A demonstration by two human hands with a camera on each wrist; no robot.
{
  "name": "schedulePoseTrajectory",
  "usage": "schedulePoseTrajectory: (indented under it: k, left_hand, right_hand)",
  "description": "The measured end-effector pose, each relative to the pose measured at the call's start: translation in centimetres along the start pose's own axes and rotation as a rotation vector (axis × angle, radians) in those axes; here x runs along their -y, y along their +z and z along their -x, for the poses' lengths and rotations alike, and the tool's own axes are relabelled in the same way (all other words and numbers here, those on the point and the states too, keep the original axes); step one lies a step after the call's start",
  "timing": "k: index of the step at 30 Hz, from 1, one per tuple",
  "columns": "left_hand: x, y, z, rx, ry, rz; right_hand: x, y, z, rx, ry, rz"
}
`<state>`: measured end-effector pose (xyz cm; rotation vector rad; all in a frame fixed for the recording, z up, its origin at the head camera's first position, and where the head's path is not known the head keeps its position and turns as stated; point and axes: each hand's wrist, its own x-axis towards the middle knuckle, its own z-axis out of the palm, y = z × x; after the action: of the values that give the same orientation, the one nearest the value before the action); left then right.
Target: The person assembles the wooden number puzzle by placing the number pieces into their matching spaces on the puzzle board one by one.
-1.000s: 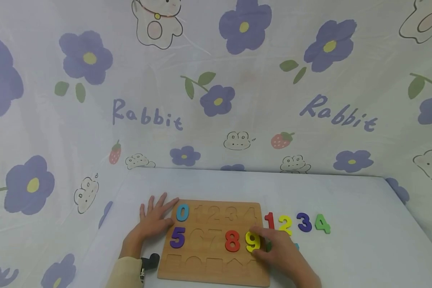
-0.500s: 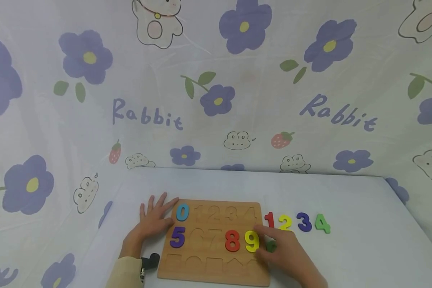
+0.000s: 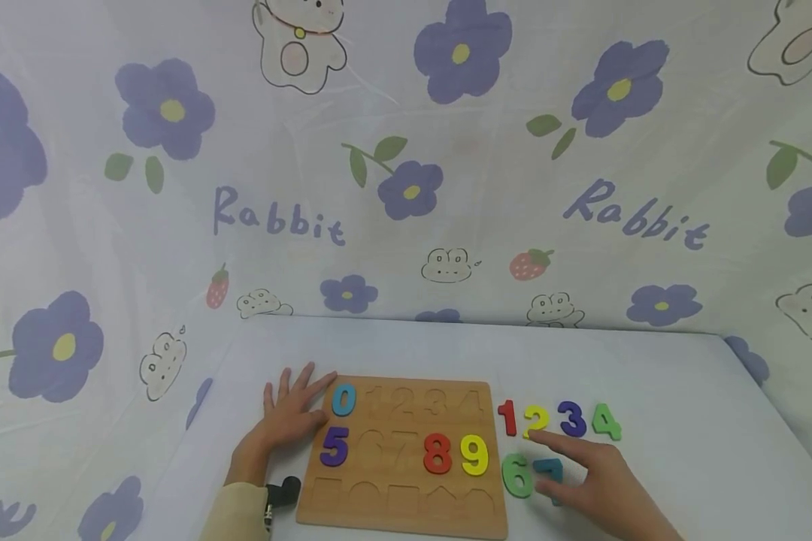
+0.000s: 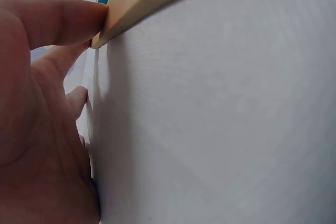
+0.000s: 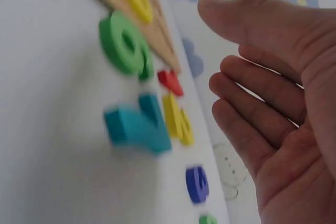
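Wooden number puzzle board [image 3: 406, 422]: lies flat on the white table [image 3: 704, 451], with outlined recesses in three rows.
Top row: holds the light-blue 0 [image 3: 336, 400] at its left end; shows recesses for 1 to 4.
Middle row: holds the purple 5 [image 3: 343, 448], red 8 [image 3: 437, 452] and yellow 9 [image 3: 476, 460]; shows recesses for 6 and 7.
Near row: shows shape recesses.
Beside the board, far line: red 1 [image 3: 510, 418], yellow 2 [image 3: 537, 422], dark-blue 3 [image 3: 574, 419], green 4 [image 3: 607, 425].
Beside the board, near line: green 6 [image 3: 507, 475], teal 7 [image 3: 548, 467].
Left hand [image 3: 294, 413]: fingers spread, thumb and index touching the board's left edge.
Right hand [image 3: 595, 469]: thumb and fingers apart, near the teal 7, partly hiding it.
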<state>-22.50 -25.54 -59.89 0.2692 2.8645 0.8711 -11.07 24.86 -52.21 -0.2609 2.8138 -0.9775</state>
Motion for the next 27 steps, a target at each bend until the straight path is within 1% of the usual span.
schedulePoseTrajectory:
  k: [2, 6, 12, 15, 22, 27]
  left_hand:
    - [0.0, 0.0, 0.0, -0.002, 0.001, -0.001]
    - [0.0, -0.1, 0.0, -0.001, 0.000, -0.005]
    - [-0.2, 0.0, 0.1, -0.003, -0.003, 0.003]
    - [-0.1, 0.0, 0.1, -0.002, -0.007, 0.003]
    - [0.1, -0.1, 0.0, 0.002, -0.008, -0.005]
    - [0.0, -0.1, 0.0, 0.002, -0.008, -0.006]
  right_hand:
    - [-0.9, -0.4, 0.3, 0.026, 0.041, -0.002]
    - [-2.4, -1.1, 0.8, 0.058, 0.089, 0.008]
    - [-3.6, -1.5, 1.1, 0.089, 0.164, 0.026]
    - [-3.7, -1.3, 1.0, 0.103, 0.175, 0.024]
    - [-3.6, -0.3, 0.3, 0.129, 0.201, -0.021]
    - [-3.5, 0.2, 0.1, 0.124, 0.191, -0.006]
